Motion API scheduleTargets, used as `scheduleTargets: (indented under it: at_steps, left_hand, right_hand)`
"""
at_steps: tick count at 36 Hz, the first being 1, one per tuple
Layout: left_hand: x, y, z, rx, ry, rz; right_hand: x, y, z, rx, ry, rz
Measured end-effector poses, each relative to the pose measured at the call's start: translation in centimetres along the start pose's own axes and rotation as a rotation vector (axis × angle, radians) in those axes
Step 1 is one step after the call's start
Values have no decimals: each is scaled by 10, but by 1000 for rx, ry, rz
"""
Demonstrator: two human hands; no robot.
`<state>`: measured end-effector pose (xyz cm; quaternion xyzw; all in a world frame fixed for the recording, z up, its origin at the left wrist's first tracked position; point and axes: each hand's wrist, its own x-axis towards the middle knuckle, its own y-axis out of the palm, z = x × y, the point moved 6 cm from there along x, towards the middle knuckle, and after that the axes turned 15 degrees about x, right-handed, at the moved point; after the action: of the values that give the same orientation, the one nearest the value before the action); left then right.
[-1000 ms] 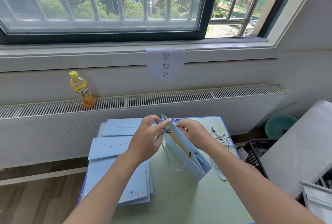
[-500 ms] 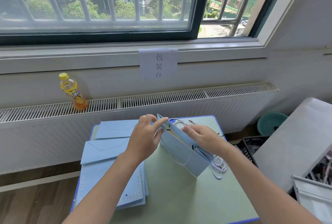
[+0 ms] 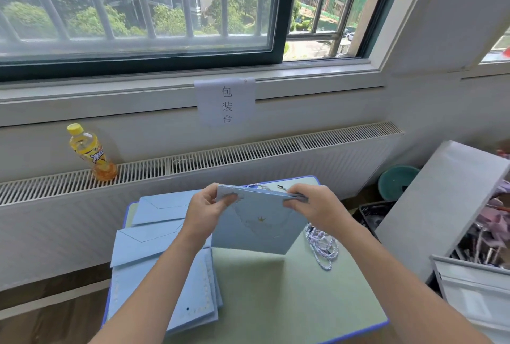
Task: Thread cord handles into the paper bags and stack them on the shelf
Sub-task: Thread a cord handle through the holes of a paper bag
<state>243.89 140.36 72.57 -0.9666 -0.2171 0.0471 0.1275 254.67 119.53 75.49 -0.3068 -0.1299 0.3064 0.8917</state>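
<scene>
Head view shows your hands, left hand (image 3: 205, 212) and right hand (image 3: 311, 205), pinching the top corners of the pale blue paper bag (image 3: 258, 223) upright over the table (image 3: 289, 294) centre, one cord apparently threaded; next, probably reach the loose cords (image 3: 321, 245) at 3 o'clock.

Light-blue paper bag (image 3: 259, 222) pinched flat between both hands — left (image 3: 205, 211), right (image 3: 317, 205) — above table (image 3: 289, 302).

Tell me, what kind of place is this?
Probably a small packing station in a room by a window. A paper sign reading "packing table" hangs over the small table, which holds flat blue paper bags and loose cord handles.
</scene>
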Motion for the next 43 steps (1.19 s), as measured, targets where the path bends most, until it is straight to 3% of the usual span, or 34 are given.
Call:
scheduleTargets:
  at_steps: [4, 7, 9, 11, 17, 23, 26, 29, 34, 38, 43]
  left_hand:
    - [-5, -5, 8, -126, -59, -96]
    - [-8, -6, 13, -222, -109, -123]
    - [-12, -4, 21, -314, -163, -128]
    - [-16, -1, 26, -335, -190, -142]
    - [-38, 24, 60, -82, -301, -80]
    - [-50, 43, 97, 60, -462, -230]
    - [-52, 58, 103, 200, -470, -280]
    - [-63, 82, 113, 553, -384, -238]
    - [-103, 142, 147, 1095, -138, 26]
    - [-139, 164, 180, 1270, -151, 127]
    - [-156, 172, 200, 1365, -128, 160]
  right_hand:
    - [-8, -6, -6, 347, 49, -211]
    - [-21, 6, -18, 698, 135, -214]
    - [-29, 17, -32, 744, 195, -218]
    - [-37, 24, -44, 634, 213, -247]
    - [-44, 36, -64, 559, 234, -327]
    - [-52, 61, -103, 416, 318, -78]
    - [-62, 67, -129, 400, 346, -97]
    - [-63, 75, -149, 389, 349, -137]
    - [-55, 107, -177, 220, 331, -55]
    - [-66, 131, -175, -236, -1, 80]
    - [-94, 164, -185, -380, -149, 305]
